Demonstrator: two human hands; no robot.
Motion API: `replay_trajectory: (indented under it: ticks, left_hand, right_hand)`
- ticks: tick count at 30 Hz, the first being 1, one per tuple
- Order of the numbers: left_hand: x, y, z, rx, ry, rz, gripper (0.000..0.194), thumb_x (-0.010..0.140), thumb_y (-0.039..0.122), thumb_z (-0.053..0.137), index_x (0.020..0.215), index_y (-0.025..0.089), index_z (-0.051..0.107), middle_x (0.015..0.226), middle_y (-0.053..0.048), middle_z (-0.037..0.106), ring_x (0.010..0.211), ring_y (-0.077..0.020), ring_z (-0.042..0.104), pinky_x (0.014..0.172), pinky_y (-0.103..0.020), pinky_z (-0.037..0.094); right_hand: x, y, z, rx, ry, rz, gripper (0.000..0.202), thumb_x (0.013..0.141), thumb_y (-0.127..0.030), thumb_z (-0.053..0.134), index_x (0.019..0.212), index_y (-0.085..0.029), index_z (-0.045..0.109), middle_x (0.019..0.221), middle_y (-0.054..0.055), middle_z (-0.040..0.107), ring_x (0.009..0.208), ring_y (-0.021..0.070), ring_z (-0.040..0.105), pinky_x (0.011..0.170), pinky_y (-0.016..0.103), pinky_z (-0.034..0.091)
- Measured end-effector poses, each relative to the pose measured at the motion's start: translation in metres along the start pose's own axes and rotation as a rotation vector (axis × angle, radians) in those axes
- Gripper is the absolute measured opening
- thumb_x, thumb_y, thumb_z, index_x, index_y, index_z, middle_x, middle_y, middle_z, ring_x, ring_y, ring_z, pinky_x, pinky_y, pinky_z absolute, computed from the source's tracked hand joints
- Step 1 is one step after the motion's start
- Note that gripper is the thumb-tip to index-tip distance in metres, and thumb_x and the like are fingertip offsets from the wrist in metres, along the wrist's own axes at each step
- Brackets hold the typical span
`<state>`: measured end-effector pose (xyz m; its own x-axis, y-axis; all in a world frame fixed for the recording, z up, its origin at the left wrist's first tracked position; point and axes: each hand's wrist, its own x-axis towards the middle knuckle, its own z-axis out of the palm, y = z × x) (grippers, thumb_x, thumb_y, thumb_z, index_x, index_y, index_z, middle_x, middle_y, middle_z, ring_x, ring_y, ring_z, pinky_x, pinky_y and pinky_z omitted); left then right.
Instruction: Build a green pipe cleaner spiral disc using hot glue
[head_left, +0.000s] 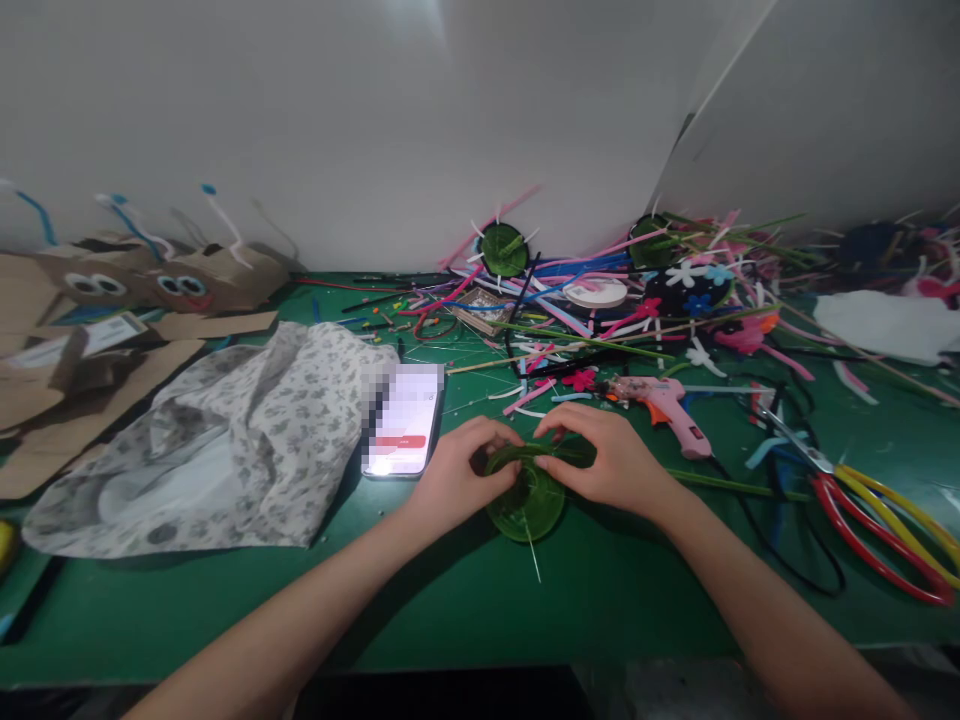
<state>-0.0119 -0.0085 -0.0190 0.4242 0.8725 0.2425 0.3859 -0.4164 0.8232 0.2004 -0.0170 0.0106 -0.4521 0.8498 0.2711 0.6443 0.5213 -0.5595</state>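
A round green disc, which looks coiled from fuzzy stems, lies between my hands; call it the green coil [536, 512]. My left hand [466, 462] pinches its upper left edge between thumb and fingers. On the upper right, my right hand [600, 450] has thumb and fingertips closed on green strands of the same coil. A thin pale strand hangs from the coil toward the table's front. Long green stems [739, 484] run to the right from behind my right wrist.
A lit phone [409, 415] and patterned cloth [262, 430] lie left. Cardboard pieces with googly eyes [187, 290] stand back left. A pink glue gun [671, 405], red-and-yellow scissors [862, 500] and a black cable are right. Loose stems [555, 275] cover the green table's [450, 620] back.
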Motion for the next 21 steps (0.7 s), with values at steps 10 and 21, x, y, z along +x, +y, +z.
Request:
replay_trajectory:
  ticks: [10, 21]
  left_hand:
    - [-0.0001, 0.0003, 0.0005, -0.001, 0.001, 0.008, 0.021, 0.076, 0.011, 0.063, 0.094, 0.021, 0.063, 0.081, 0.001, 0.057, 0.073, -0.0135, 0.055, 0.058, -0.022, 0.04]
    - [0.0, 0.0009, -0.0002, 0.0, -0.007, 0.01, 0.026, 0.078, 0.011, 0.063, 0.1, 0.023, 0.065, 0.083, 0.001, 0.057, 0.074, -0.0134, 0.055, 0.06, -0.023, 0.041]
  right_hand:
    - [-0.001, 0.0045, -0.0012, 0.003, 0.047, -0.023, 0.016, 0.077, -0.016, 0.063, 0.091, -0.024, 0.062, 0.09, 0.0, 0.066, 0.084, 0.0166, 0.06, 0.075, 0.029, 0.046]
    - [0.0015, 0.0035, 0.0055, 0.195, 0.085, 0.001, 0.019, 0.077, -0.008, 0.059, 0.089, -0.022, 0.062, 0.085, -0.001, 0.068, 0.077, 0.0132, 0.064, 0.073, 0.025, 0.05]
